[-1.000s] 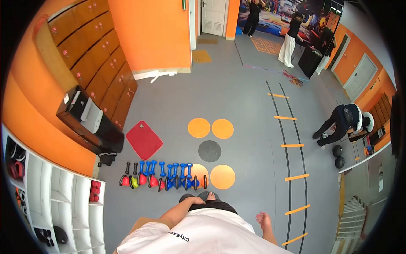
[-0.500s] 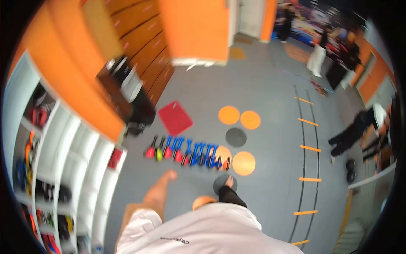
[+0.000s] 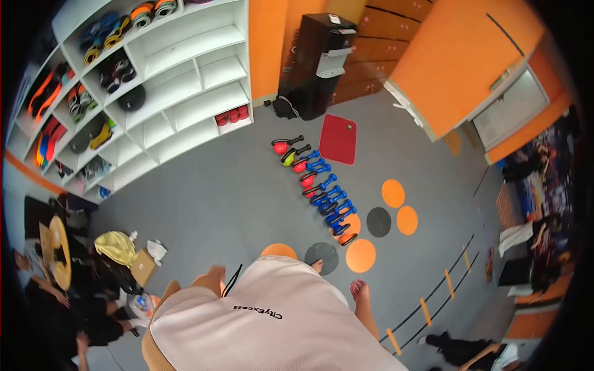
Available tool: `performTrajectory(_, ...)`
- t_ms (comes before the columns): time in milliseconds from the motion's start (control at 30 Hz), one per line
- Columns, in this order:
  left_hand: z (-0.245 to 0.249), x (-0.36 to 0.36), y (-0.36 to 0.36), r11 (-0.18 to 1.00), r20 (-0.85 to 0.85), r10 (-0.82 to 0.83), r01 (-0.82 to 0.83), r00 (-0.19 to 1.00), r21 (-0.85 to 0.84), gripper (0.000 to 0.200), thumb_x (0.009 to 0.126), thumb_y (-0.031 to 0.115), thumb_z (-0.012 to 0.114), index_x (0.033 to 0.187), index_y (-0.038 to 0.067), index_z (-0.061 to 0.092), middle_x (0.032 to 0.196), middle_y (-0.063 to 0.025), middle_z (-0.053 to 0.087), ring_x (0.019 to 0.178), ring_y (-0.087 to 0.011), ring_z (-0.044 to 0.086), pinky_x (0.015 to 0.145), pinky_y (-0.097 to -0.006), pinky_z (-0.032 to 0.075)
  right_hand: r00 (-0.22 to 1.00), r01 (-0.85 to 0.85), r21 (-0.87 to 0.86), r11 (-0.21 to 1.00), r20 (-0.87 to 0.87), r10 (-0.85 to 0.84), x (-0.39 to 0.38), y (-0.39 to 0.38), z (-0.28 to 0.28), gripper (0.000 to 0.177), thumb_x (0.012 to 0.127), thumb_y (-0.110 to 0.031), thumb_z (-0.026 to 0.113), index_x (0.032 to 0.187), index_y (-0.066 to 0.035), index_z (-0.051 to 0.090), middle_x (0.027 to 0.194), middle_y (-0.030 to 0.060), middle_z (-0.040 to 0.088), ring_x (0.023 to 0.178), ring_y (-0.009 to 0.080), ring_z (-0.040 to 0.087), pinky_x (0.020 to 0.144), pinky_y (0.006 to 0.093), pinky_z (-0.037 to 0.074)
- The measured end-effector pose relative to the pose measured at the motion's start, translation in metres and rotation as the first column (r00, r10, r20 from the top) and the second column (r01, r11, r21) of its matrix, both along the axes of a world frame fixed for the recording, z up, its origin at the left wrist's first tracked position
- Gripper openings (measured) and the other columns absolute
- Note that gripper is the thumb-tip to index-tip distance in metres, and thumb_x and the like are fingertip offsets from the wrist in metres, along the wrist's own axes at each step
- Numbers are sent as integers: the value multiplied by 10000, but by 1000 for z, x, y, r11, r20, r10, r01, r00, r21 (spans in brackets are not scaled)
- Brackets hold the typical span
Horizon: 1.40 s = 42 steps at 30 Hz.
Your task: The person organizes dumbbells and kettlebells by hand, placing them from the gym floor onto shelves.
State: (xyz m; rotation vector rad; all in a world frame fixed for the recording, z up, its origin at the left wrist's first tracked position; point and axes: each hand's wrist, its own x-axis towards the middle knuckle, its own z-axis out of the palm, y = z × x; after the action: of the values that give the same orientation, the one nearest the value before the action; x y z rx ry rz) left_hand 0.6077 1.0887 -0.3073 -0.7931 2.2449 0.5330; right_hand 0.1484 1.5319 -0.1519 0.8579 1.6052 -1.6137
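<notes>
Near the kettlebells (image 3: pixel 307 181), careless footing may cause tripping; right hand (image 3: pixel 359 289): empty, loosely open; left hand (image 3: pixel 215 279) (blurred): cannot tell.

Your shirt (image 3: pixel 266 343) is whitish pink with dark lettering (image 3: pixel 257 312); you have orange discs (image 3: pixel 361 256) and dark grey discs (image 3: pixel 378 222) on grey floor (image 3: pixel 229 204); the dumbbells (image 3: pixel 318 166) are blue or black, the kettlebells (image 3: pixel 281 148) red, lime and blue, the mat (image 3: pixel 338 142) deep red, the wall (image 3: pixel 266 49) orange.
</notes>
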Motion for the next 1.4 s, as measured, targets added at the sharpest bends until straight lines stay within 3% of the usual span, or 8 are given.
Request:
performTrajectory(167, -14, 56, 97, 832, 2, 436, -404, 900, 381, 96, 719, 126, 640, 786, 72, 681, 730, -114, 651, 722, -268, 648, 600, -403, 512, 985, -139, -15, 990, -103, 137, -17, -78, 25, 251, 925, -219, 437, 1102, -59, 514, 935, 107, 628, 792, 240, 626, 680, 347, 531)
performTrajectory(367, 5, 82, 75, 166, 236, 847, -659, 476, 733, 81, 749, 129, 609, 770, 68, 658, 640, -103, 600, 664, -266, 618, 560, -390, 505, 871, -489, -38, 871, -70, 486, 54, -110, -54, 183, 899, -177, 457, 985, -43, 546, 811, 111, 631, 717, 218, 623, 674, 319, 524)
performTrajectory(433, 26, 58, 22, 38, 189, 975, -921, 119, 388, 204, 818, 199, 481, 761, 41, 595, 698, -88, 613, 565, -193, 567, 480, -333, 441, 798, -560, 104, 822, -199, 569, 48, -116, -88, 178, 901, -168, 456, 978, -37, 549, 801, 111, 633, 710, 221, 628, 666, 319, 527)
performTrajectory(533, 102, -7, -37, -107, 96, 993, -848, -66, 519, 164, 810, 186, 510, 765, 61, 606, 713, -87, 638, 560, -178, 588, 460, -333, 441, 770, -609, -526, 594, -213, 602, -1, -125, -60, 194, 906, -160, 457, 1007, -28, 556, 807, 104, 642, 709, 224, 638, 635, 295, 529)
performTrajectory(600, 128, -43, -66, -35, 53, 999, -854, -8, 519, 163, 809, 211, 518, 799, 76, 609, 720, -60, 633, 585, -167, 590, 494, -325, 444, 798, -600, -99, 794, 3, 603, 14, -173, 13, 217, 925, -200, 431, 1053, -66, 544, 866, 92, 650, 778, 214, 638, 684, 319, 524)
performTrajectory(800, 151, -137, -72, 32, 0, 999, -781, 41, 624, 156, 837, 208, 507, 845, 106, 624, 783, -40, 652, 657, -131, 608, 576, -324, 464, 832, -550, -15, 835, 70, 550, 11, -168, -19, 181, 891, -168, 467, 945, -20, 555, 784, 90, 629, 670, 196, 626, 537, 254, 494)
performTrajectory(933, 113, -155, -22, 729, -112, 615, -510, 780, 456, 290, 810, 339, 565, 957, 133, 707, 998, -119, 685, 904, -192, 652, 758, -368, 522, 754, -656, 44, 753, 81, 652, 10, -196, 23, 161, 869, -170, 496, 876, -27, 571, 725, 76, 615, 603, 176, 597, 504, 252, 466)
performTrajectory(1400, 214, -171, -93, 654, 246, 575, -619, 780, 434, 520, 760, 508, 611, 1041, 78, 683, 954, -104, 696, 943, -260, 648, 719, -399, 542, 256, -900, 340, 274, -96, 962, -106, -262, 37, 183, 800, -208, 602, 815, -30, 643, 668, 54, 625, 538, 148, 555, 502, 283, 438)
